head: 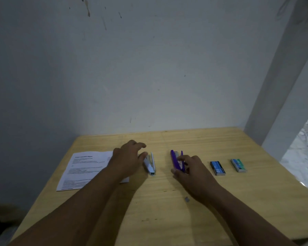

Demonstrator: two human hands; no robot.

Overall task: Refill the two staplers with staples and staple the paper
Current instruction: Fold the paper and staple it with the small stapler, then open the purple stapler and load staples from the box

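On the wooden table [167, 210] a white stapler [150, 166] lies open. My left hand [128, 160] hovers just left of it with fingers spread, the thumb touching its side. A purple stapler [175, 160], also open, lies to the right. My right hand [190, 171] holds its near end between thumb and curled fingers. A printed paper sheet [84, 169] lies at the left, partly under my left forearm. A blue staple box [217, 168] and a teal staple box [238, 165] sit at the right.
A small grey strip of staples [186, 199] lies on the table near my right wrist. A grey wall [149, 77] stands right behind the table, and a pillar [277, 86] rises at the back right corner. The table's right edge drops to a marble floor [306, 148].
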